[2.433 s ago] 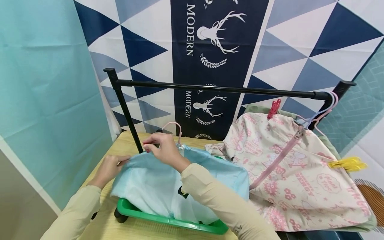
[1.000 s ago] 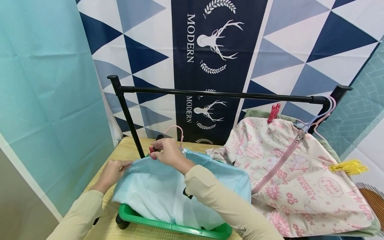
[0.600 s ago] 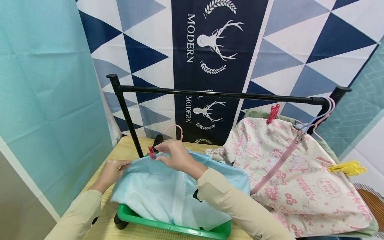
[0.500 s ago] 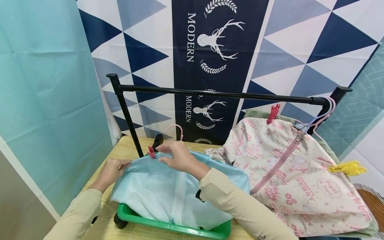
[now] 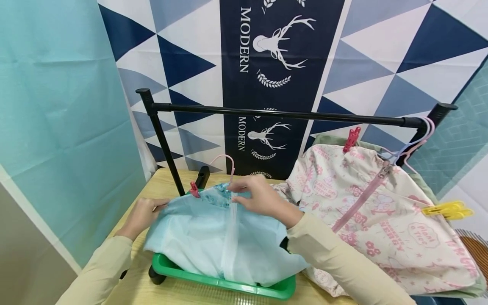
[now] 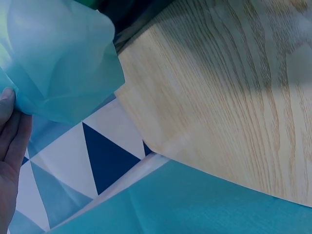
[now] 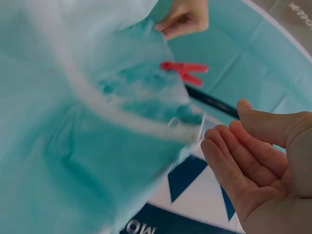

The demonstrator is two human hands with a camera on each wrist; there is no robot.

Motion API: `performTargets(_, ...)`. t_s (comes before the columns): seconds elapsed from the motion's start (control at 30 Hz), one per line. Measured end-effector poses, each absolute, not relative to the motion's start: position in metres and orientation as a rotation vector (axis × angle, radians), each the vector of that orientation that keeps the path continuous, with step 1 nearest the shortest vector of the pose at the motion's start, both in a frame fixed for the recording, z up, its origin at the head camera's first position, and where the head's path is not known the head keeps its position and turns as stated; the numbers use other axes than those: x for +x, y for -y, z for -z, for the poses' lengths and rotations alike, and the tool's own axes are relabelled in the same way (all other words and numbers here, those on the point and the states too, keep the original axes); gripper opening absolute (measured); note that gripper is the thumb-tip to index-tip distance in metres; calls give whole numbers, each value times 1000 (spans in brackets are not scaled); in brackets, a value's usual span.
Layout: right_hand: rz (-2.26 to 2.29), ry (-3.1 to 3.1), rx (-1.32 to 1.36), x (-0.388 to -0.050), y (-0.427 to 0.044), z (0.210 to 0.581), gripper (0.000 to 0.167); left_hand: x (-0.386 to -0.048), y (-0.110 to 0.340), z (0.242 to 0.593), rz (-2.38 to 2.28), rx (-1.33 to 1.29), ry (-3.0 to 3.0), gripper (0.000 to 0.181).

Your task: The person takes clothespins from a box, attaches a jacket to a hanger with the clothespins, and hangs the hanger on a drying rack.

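A light blue zip-up jacket point(image 5: 190, 228) lies over a green tray point(image 5: 213, 281), with a pink hanger point(image 5: 231, 163) hook rising behind its collar. My left hand point(image 5: 141, 215) pinches the jacket's left edge; the left wrist view shows thumb and fingers on the cloth point(image 6: 63, 53). A red clothespin point(image 5: 194, 189) is clipped on the jacket's top edge, left of the collar. My right hand point(image 5: 263, 195) is beside the zipper top. In the right wrist view its fingers point(image 7: 258, 165) bend loosely, thumb apart, with nothing visible between them, close to the collar.
Above the tray runs a black rack bar point(image 5: 274, 113). At right hangs a pink-printed garment point(image 5: 370, 228) with a red clothespin point(image 5: 351, 140) and a yellow clothespin point(image 5: 450, 209). A wooden table point(image 5: 152, 192) lies beneath; a patterned curtain point(image 5: 190, 63) stands behind.
My right hand set the red clothespin on the jacket edge, let go, and moved right to the collar. The jacket's right side has shifted and sagged. My left hand keeps its hold.
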State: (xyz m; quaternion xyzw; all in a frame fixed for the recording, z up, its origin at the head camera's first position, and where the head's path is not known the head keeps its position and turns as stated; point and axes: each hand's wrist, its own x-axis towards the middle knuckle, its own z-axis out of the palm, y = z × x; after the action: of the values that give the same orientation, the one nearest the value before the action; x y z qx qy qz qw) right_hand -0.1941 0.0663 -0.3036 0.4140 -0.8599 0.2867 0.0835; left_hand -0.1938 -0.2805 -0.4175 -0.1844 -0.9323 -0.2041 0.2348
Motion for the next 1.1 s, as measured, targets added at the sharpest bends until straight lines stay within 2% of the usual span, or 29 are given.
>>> performTargets(0.5,-799,2571,933,-200,-163,314,19,-198,281,414,560,-544,2491,16)
performTargets(1.1,-592,2722,802,-184,-217,297,19,-196,283,417,540,-542,2544,17)
